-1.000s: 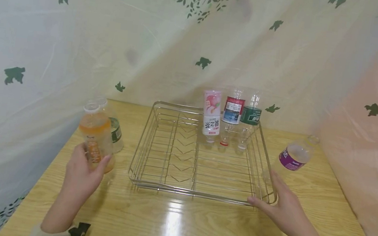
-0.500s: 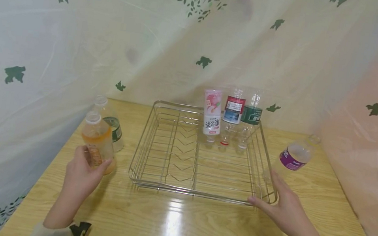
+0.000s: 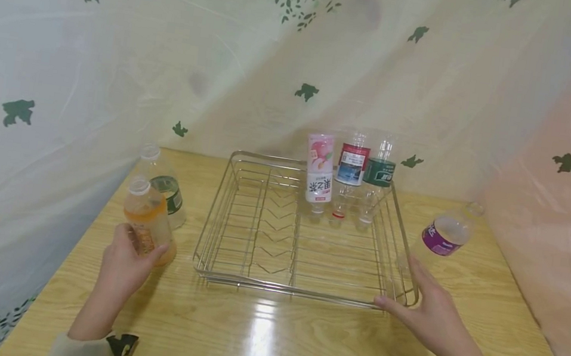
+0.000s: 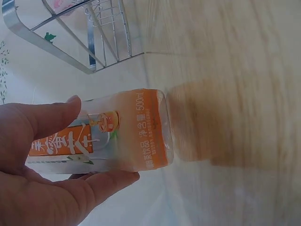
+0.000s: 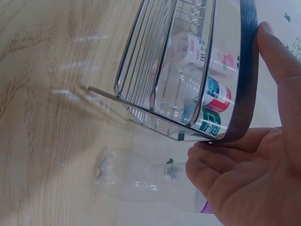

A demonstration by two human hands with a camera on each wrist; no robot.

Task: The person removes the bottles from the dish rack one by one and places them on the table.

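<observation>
Left hand and right hand, both gripping.
The left curled round an orange-labelled bottle; the right, spread wide, held a wire rack by its near corner.

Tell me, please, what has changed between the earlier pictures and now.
The orange-tinted bottle, in the grip of the left hand throughout, has come down, leaving more of the green-labelled bottle behind it in view. Nothing was newly grasped or let go. The right hand stays at the near right corner of the wire rack; the three upturned bottles and the purple-labelled bottle stayed put.
</observation>
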